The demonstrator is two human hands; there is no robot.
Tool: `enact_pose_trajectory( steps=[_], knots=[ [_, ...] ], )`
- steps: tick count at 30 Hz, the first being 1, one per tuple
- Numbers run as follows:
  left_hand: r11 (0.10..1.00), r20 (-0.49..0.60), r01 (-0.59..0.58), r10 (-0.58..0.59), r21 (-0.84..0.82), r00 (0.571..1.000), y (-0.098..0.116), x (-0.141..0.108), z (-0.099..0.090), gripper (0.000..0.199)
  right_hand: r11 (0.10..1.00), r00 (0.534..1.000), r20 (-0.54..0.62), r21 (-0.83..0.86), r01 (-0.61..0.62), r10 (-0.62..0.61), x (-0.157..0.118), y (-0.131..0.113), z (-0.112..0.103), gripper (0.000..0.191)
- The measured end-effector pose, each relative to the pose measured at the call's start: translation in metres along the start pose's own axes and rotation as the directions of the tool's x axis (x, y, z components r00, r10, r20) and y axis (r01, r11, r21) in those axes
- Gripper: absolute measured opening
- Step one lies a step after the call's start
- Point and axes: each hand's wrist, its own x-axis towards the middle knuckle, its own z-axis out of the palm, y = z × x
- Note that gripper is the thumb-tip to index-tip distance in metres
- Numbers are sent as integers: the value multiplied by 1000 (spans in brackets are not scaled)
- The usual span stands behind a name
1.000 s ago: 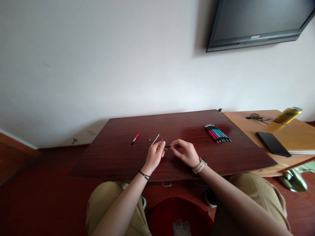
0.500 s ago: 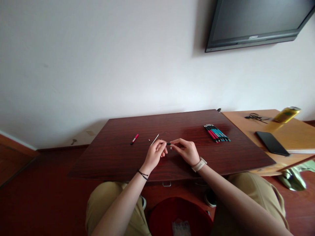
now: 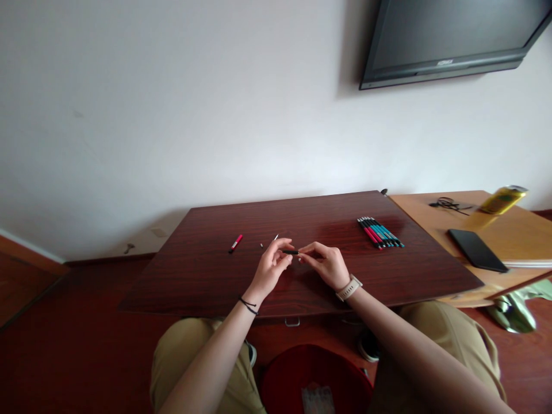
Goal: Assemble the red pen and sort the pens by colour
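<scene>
A: Head view, change since half a second back: both hands have drawn a little closer over the table (image 3: 198, 276), and the left hand (image 3: 271, 265) now covers most of the thin pale rod (image 3: 276, 236) that showed longer beside it. Only the rod's far tip shows.

B: Grip states?

A: Left hand: thumb and forefinger pressed together on one end of a short black pen part (image 3: 291, 252). Right hand (image 3: 326, 264): fingertips pinched on the other end. The part is level, just above the table near its middle, between the two hands. Holding it by both ends likely keeps so small a piece steady and in sight.

B: Loose pieces?

A: A red pen piece (image 3: 236, 243) lies apart to the left. A tiny pale speck (image 3: 261, 245) sits near the rod; too small to identify. They appear set aside within reach of the left hand.

B: Remaining stock?

A: A row of red and teal pens (image 3: 380, 233) lies side by side, touching, toward the right far corner, well clear of the hands.

B: Surroundings?

A: A lighter side table (image 3: 435, 215) adjoins on the right, carrying a dark phone (image 3: 476, 250), a yellow can (image 3: 502, 200) and a tangled cord (image 3: 449, 204). A wall screen (image 3: 452, 34) hangs above.
</scene>
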Motion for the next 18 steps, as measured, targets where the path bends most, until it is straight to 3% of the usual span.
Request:
enact_pose_trajectory(
  steps=[5, 12, 18],
  knots=[
    [999, -19, 7, -7, 32, 1000, 1, 0, -1, 29, 1000, 1000, 10, 1, 17, -17, 1, 0, -1, 22],
    [1000, 5, 16, -16, -7, 1000, 0, 1, -3, 33, 999, 1000, 10, 44, 4, -5, 2, 0, -4, 23],
    [998, -5, -57, 57, 11, 998, 2, -2, -4, 27, 973, 996, 61, 219, -74, 62, 4, -2, -6, 31]
  ],
)
